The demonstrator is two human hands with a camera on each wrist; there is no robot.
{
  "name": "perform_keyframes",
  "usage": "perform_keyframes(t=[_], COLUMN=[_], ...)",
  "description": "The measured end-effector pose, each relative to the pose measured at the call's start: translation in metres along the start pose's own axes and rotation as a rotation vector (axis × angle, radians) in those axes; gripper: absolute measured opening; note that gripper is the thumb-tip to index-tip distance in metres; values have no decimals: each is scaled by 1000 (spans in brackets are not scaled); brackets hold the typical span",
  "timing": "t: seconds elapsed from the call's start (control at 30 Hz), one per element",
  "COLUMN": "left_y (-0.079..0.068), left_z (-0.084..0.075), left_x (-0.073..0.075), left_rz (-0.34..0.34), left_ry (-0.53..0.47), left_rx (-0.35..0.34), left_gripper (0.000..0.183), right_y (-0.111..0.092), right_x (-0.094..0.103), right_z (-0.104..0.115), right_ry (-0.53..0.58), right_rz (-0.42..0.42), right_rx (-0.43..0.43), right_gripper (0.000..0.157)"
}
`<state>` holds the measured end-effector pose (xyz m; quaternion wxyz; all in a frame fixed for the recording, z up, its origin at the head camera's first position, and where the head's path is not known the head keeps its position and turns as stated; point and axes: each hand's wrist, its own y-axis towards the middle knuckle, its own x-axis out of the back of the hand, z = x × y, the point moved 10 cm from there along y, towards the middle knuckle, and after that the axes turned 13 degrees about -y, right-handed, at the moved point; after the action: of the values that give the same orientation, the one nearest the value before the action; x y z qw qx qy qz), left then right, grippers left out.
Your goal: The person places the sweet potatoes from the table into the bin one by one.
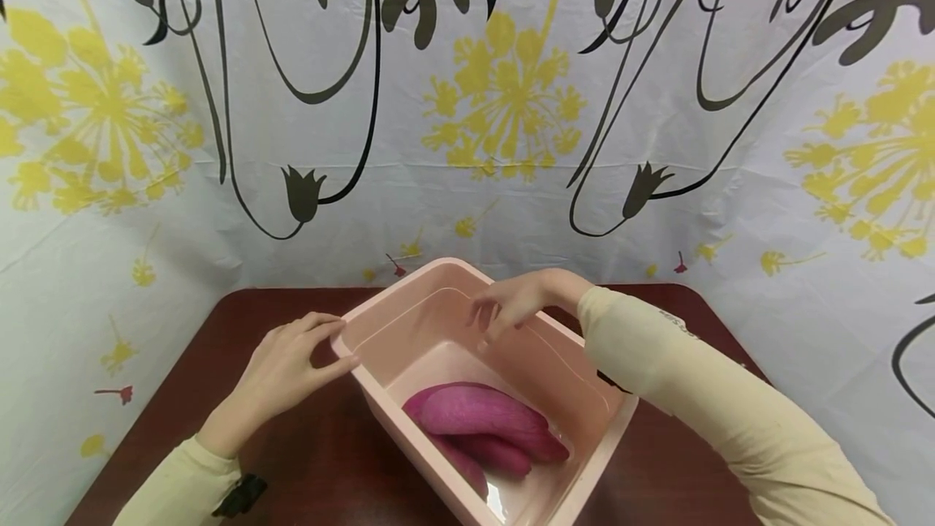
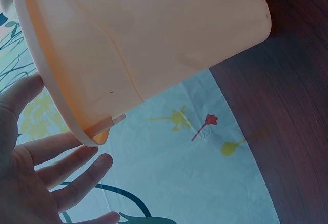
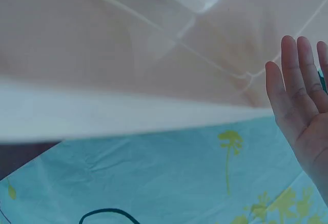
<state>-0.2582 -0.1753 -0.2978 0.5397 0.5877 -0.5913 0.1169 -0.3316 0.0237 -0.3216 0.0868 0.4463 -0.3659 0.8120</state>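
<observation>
A pale pink plastic tub (image 1: 394, 408) stands at an angle on the table. Inside its near half lie several purple sweet potatoes (image 1: 475, 412), one on top of the others. At the tub's left corner my left hand (image 1: 288, 360) holds the rim between thumb and index finger; in the left wrist view the other fingers (image 2: 84, 183) are spread beside the corner. My right hand (image 1: 514, 303) reaches over the far right rim, fingers pointing down into the tub and holding nothing, apart from the sweet potatoes. Its fingers (image 3: 294, 75) look extended in the right wrist view.
The dark red-brown table (image 1: 307, 461) shows on both sides of the tub. Behind and beside it hangs a white cloth (image 1: 409, 209) with yellow flowers and dark vines. Black bands (image 1: 244, 495) sit on the sleeves.
</observation>
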Motion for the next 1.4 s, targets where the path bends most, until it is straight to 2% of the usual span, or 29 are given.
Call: perform_keyframes(t=[0.4, 0.83, 1.13, 1.4], left_y=[1, 0, 0, 0], left_z=[-1, -2, -2, -3], left_x=[0, 1, 0, 1], left_rz=[-1, -14, -8, -4], left_ry=[2, 4, 9, 11], left_rx=[-5, -22, -16, -15], left_gripper=[51, 51, 52, 51], right_y=[-23, -54, -80, -101], right_x=[16, 27, 32, 30], right_z=[-4, -32, -56, -76], right_ry=[-4, 71, 73, 108], right_rz=[-64, -123, -171, -204], right_rx=[45, 5, -76, -99], right_gripper=[50, 51, 50, 49])
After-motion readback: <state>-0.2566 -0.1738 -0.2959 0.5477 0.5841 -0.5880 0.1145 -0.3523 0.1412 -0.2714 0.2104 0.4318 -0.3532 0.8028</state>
